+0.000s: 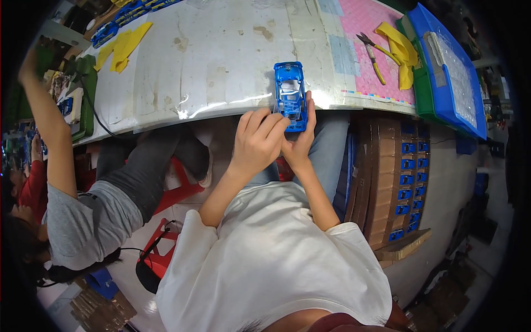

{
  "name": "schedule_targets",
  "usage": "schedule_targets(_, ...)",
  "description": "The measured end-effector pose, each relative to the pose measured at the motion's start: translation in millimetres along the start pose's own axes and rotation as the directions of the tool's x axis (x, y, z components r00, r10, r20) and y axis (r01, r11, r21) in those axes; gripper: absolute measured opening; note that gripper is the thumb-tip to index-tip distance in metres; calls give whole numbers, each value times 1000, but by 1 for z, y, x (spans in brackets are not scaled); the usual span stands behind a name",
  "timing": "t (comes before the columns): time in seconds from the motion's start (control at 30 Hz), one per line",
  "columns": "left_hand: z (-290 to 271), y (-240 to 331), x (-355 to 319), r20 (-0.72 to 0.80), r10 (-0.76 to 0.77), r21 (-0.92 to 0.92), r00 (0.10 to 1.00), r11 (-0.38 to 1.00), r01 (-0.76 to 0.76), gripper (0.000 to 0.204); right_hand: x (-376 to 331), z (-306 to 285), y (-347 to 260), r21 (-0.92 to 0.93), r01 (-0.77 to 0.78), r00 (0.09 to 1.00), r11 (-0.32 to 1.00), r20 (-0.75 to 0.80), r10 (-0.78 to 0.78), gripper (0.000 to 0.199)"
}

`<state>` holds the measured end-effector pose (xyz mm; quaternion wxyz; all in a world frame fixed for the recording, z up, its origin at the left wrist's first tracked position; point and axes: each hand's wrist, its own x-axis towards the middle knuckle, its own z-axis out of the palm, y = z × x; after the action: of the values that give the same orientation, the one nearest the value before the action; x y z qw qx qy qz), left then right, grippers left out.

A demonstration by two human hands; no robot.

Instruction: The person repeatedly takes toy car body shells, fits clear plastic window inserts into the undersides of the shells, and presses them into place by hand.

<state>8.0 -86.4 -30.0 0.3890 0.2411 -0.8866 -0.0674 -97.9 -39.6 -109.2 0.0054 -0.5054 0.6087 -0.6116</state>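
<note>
The blue toy car body (290,95) sat half over the near edge of the worktable (221,55), so a slip of my fingers could, I judged, have tipped it off into my lap. My right hand (298,138) cradled its near end from beneath, thumb up along the right side. My left hand (257,138) was curled, fingertips pressing the car's left flank. Yellow-handled pliers (373,52) lay well apart, far right.
</note>
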Motion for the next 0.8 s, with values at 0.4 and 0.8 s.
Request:
schedule_targets(0.4, 7, 2, -9, -47, -40, -40, 998, 998, 38, 19, 1, -1, -5, -103, 75, 997, 992, 9, -74, 80)
schedule_targets(0.8, 21, -5, -5, 11, -94, -93, 996, 991, 95, 11, 1, -2, -7, -92, 65, 998, 994, 12, -64, 78)
